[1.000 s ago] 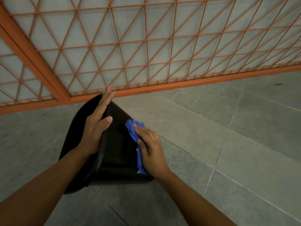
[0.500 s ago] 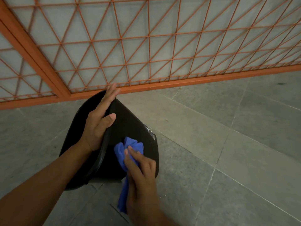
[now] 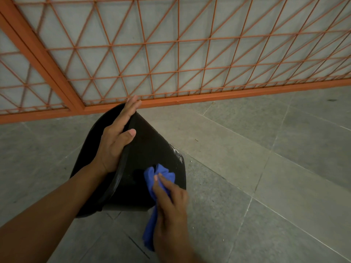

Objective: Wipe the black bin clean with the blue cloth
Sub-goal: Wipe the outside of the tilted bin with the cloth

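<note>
The left hand (image 3: 115, 141) is gripping the rim of the tipped black plastic bin (image 3: 152, 149) to steady it while the right hand (image 3: 171, 204), fingers clutching the crumpled blue cloth (image 3: 158, 173), is rubbing its outer wall.

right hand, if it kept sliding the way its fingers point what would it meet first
The right hand points up across the black bin, so it would likely reach the whitish smudge near the bin's edge first; depth is unclear.
</note>
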`<state>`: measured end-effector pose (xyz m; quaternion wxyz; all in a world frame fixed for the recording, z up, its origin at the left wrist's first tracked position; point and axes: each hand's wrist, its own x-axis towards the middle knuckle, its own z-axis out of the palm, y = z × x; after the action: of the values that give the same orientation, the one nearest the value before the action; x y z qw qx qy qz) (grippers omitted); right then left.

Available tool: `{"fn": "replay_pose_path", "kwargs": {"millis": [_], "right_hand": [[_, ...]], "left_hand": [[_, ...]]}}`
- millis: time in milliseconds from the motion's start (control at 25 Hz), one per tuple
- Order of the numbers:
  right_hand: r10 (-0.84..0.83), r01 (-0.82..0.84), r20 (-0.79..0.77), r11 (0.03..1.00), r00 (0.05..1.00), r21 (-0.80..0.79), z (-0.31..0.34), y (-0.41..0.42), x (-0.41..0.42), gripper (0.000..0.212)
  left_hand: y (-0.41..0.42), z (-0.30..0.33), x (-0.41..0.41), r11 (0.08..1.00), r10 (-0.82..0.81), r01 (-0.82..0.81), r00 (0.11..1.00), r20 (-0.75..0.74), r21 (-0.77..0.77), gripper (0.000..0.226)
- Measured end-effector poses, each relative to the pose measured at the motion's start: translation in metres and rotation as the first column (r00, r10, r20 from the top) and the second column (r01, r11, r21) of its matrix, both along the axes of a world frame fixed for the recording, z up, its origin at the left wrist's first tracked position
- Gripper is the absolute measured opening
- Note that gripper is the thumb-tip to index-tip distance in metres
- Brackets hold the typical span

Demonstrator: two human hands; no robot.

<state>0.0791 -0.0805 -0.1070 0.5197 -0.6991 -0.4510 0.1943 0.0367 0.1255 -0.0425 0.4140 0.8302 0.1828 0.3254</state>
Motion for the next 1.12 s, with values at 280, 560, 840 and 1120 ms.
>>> {"fn": "replay_pose_path", "kwargs": {"millis": [280,560,840,1120], "right_hand": [[-0.166,0.163,-0.051,0.985,0.985,-0.060,-0.005,0.013,0.038,0.036],[-0.169,0.149,-0.075,0.964,0.983,-0.221,-0.016,0.023,0.071,0.037],[-0.166,0.145,-0.162,0.980,0.973,-0.133,-0.006,0.040,0.076,0.033],[-0.124,0.121,-0.162,0.992,0.979,-0.028,0.008,0.003,0.032,0.033]], "left_hand": [[-0.010,0.001,0.007,1.000,-0.006,0.006,1.000,-0.009,-0.006,0.062],[-0.005,0.000,0.002,1.000,0.016,-0.016,1.000,0.005,-0.011,0.062],[-0.009,0.000,0.006,1.000,0.006,-0.006,1.000,0.011,-0.006,0.061],[-0.011,0.001,0.008,1.000,-0.012,0.012,1.000,0.004,-0.001,0.063]]}}
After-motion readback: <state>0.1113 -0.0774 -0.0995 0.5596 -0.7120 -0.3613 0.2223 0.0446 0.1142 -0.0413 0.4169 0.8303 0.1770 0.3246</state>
